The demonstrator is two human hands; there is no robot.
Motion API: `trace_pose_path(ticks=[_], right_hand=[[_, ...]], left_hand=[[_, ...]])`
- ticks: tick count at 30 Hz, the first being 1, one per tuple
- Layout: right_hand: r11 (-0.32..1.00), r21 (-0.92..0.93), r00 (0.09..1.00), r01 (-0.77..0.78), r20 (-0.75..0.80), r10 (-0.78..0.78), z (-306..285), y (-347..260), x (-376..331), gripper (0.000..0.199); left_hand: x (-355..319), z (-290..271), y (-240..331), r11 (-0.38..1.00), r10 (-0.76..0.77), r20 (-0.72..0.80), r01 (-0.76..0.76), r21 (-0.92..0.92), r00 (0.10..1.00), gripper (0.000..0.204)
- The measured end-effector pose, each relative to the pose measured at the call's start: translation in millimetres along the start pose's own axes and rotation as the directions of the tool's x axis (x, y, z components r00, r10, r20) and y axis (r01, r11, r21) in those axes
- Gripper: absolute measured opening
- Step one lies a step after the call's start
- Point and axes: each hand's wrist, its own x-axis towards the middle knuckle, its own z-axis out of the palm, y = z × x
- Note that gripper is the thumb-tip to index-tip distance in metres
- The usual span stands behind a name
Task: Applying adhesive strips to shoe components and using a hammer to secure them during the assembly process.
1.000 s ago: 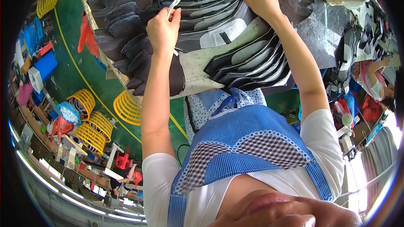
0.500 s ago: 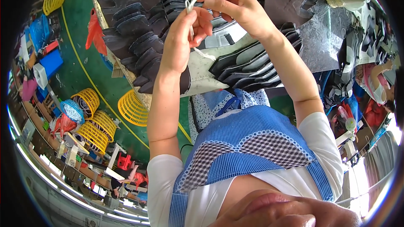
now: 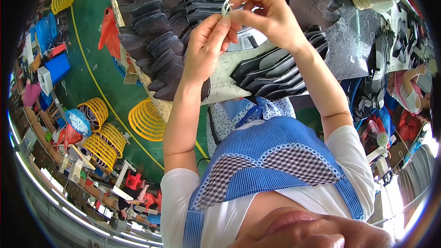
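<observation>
Here, left fingers (image 3: 221, 28) pinch white cord (image 3: 225, 8); whether right fingers (image 3: 248, 17) grip it, I cannot tell.

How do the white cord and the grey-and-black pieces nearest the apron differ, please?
The white cord is thin and pale, while the grey-and-black pieces are broad and mostly dark. The cord is held up in the left hand, with the right hand close against it; the pieces lie overlapping in a row on the pale tabletop. Both are in front of the blue apron.
</observation>
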Motion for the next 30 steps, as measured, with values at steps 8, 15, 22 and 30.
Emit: trace_pose_path(ticks=[8, 15, 22, 30], right_hand=[[0.971, 0.006, 0.952, 0.238, -0.201, -0.232, -1, 42, -17, 0.010], [0.961, -0.230, 0.932, 0.151, -0.290, -0.216, -43, 43, -42, 0.002], [0.980, 0.193, 0.998, -0.045, -0.024, 0.051, -22, 23, -51, 0.006], [0.931, -0.365, 0.944, 0.002, -0.307, -0.122, -68, 92, 16, 0.013]], left_hand=[[-3, -4, -10, 0.878, -0.096, -0.534, -0.181, -0.444, 0.840, 0.016], [-21, -53, -15, 0.936, 0.291, -0.414, -0.346, -0.063, 0.863, 0.020], [-6, -3, -7, 0.987, -0.158, 0.094, 0.156, 0.028, 0.983, 0.019], [45, -60, -55, 0.919, 0.048, -0.355, 0.098, 0.381, 0.934, 0.019]])
